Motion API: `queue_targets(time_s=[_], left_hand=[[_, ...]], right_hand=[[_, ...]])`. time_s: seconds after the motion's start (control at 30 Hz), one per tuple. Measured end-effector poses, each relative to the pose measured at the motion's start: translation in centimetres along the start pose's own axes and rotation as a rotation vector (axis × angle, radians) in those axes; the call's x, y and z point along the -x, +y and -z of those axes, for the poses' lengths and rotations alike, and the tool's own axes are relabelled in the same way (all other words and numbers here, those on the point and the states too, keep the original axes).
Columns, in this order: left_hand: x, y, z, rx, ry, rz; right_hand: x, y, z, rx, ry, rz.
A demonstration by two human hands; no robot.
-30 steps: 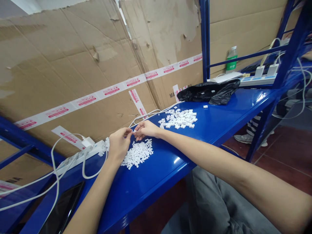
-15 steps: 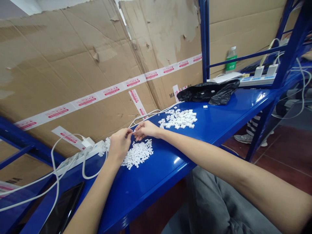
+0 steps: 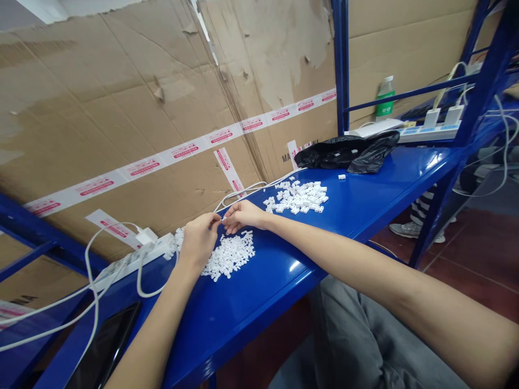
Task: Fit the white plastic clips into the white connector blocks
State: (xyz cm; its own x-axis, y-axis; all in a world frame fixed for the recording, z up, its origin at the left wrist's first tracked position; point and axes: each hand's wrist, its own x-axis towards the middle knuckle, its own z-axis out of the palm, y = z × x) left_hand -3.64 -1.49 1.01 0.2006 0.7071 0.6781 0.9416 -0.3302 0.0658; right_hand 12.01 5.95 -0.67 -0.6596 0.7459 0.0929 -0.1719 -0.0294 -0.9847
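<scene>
My left hand (image 3: 198,237) and my right hand (image 3: 242,216) meet fingertip to fingertip over the blue table (image 3: 259,281). Between their pinched fingers shows a bit of a small white plastic piece (image 3: 223,219); its exact shape is too small to make out. Right below them lies a heap of small white plastic pieces (image 3: 231,255), partly covered by my left hand. Beyond my right wrist is a second pile, of blockier white plastic pieces (image 3: 300,197). A few more white bits sit by the power strip, left of my left hand.
A white power strip (image 3: 121,265) with plugs and looping cables runs along the left back edge. A dark flat-screen device (image 3: 103,346) lies front left. A black plastic bag (image 3: 348,153) rests at the back right, near a green-labelled bottle (image 3: 385,100). Cardboard (image 3: 162,108) walls the back.
Almost nothing differs. Both hands stay pinched together at the same spot, and the piles look the same.
</scene>
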Motion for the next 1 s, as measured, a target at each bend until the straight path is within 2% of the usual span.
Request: queue_targets(time_s=[0.63,1.0], left_hand=[[0.13,-0.08,0.02,-0.011,0.005,-0.044],[0.14,-0.18,-0.46,0.153,0.031,-0.024]], right_hand=[[0.04,-0.05,-0.05,0.032,0.008,0.007],[-0.39,-0.02,0.22,0.062,0.041,0.042]])
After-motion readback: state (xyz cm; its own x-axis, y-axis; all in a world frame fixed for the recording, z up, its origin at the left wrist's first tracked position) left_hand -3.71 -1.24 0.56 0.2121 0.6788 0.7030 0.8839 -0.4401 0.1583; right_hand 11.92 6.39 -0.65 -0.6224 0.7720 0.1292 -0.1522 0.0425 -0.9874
